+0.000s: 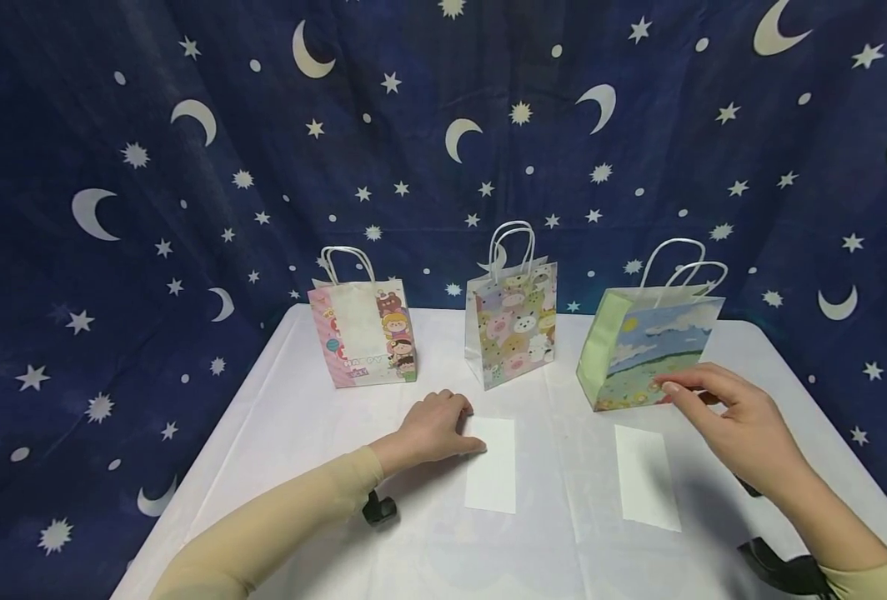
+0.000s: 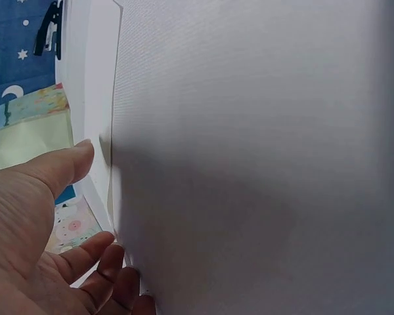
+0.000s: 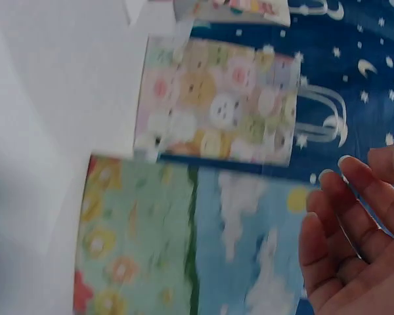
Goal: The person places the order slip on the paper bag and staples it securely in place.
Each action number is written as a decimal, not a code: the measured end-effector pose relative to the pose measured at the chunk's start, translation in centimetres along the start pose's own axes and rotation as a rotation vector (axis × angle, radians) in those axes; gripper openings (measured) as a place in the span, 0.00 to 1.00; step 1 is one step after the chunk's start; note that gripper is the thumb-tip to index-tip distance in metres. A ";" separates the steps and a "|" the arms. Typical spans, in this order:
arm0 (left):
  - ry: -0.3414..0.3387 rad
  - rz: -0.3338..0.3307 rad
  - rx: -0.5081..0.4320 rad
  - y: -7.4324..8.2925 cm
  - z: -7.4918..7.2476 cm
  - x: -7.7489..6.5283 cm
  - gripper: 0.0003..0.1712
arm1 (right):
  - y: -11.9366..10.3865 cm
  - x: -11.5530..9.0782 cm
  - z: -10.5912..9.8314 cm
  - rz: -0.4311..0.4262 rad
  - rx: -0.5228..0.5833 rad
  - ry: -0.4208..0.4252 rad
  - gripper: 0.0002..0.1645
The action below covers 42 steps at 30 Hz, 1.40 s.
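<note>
My left hand rests low over the table beside a white paper slip, its thumb tip overlapping the slip's left edge. In the left wrist view, the thumb and fingers are spread apart along that pale edge. In front of the rightmost bag, printed with a meadow and sky, hovers my right hand. Its fingers are loosely bent with nothing between them, as the right wrist view shows. A second white slip lies on the table below and left of the right hand.
Along the table's back stand a pink cartoon bag with a white strip down its front and an animal-face bag. All the bags have upright white handles. The white tablecloth meets a dark blue star-and-moon curtain.
</note>
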<state>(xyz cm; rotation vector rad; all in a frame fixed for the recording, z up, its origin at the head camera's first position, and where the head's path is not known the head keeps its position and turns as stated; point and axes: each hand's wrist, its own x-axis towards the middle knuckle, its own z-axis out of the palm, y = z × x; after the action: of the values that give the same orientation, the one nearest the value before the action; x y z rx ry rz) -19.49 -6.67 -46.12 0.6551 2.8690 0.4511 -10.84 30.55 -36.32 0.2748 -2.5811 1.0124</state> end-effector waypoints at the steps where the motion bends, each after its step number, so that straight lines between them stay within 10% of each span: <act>1: 0.000 -0.001 0.002 0.0 0.0 0.0 0.35 | -0.4 0.2 0.4 -0.002 0.009 -0.024 0.11; 19: 0.038 -0.005 0.015 -0.2 0.7 -0.1 0.33 | -4.8 7.6 6.6 -0.034 0.469 -0.161 0.37; 42: 0.026 0.005 -0.058 -0.1 0.9 0.1 0.19 | -5.4 15.4 9.9 0.172 0.492 -0.052 0.43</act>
<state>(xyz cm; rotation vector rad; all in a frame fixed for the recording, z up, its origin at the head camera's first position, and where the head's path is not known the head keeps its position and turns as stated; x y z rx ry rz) -19.45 -6.45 -47.01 0.6515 2.8671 0.5454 -25.85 19.05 -33.69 0.2028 -2.3941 1.7206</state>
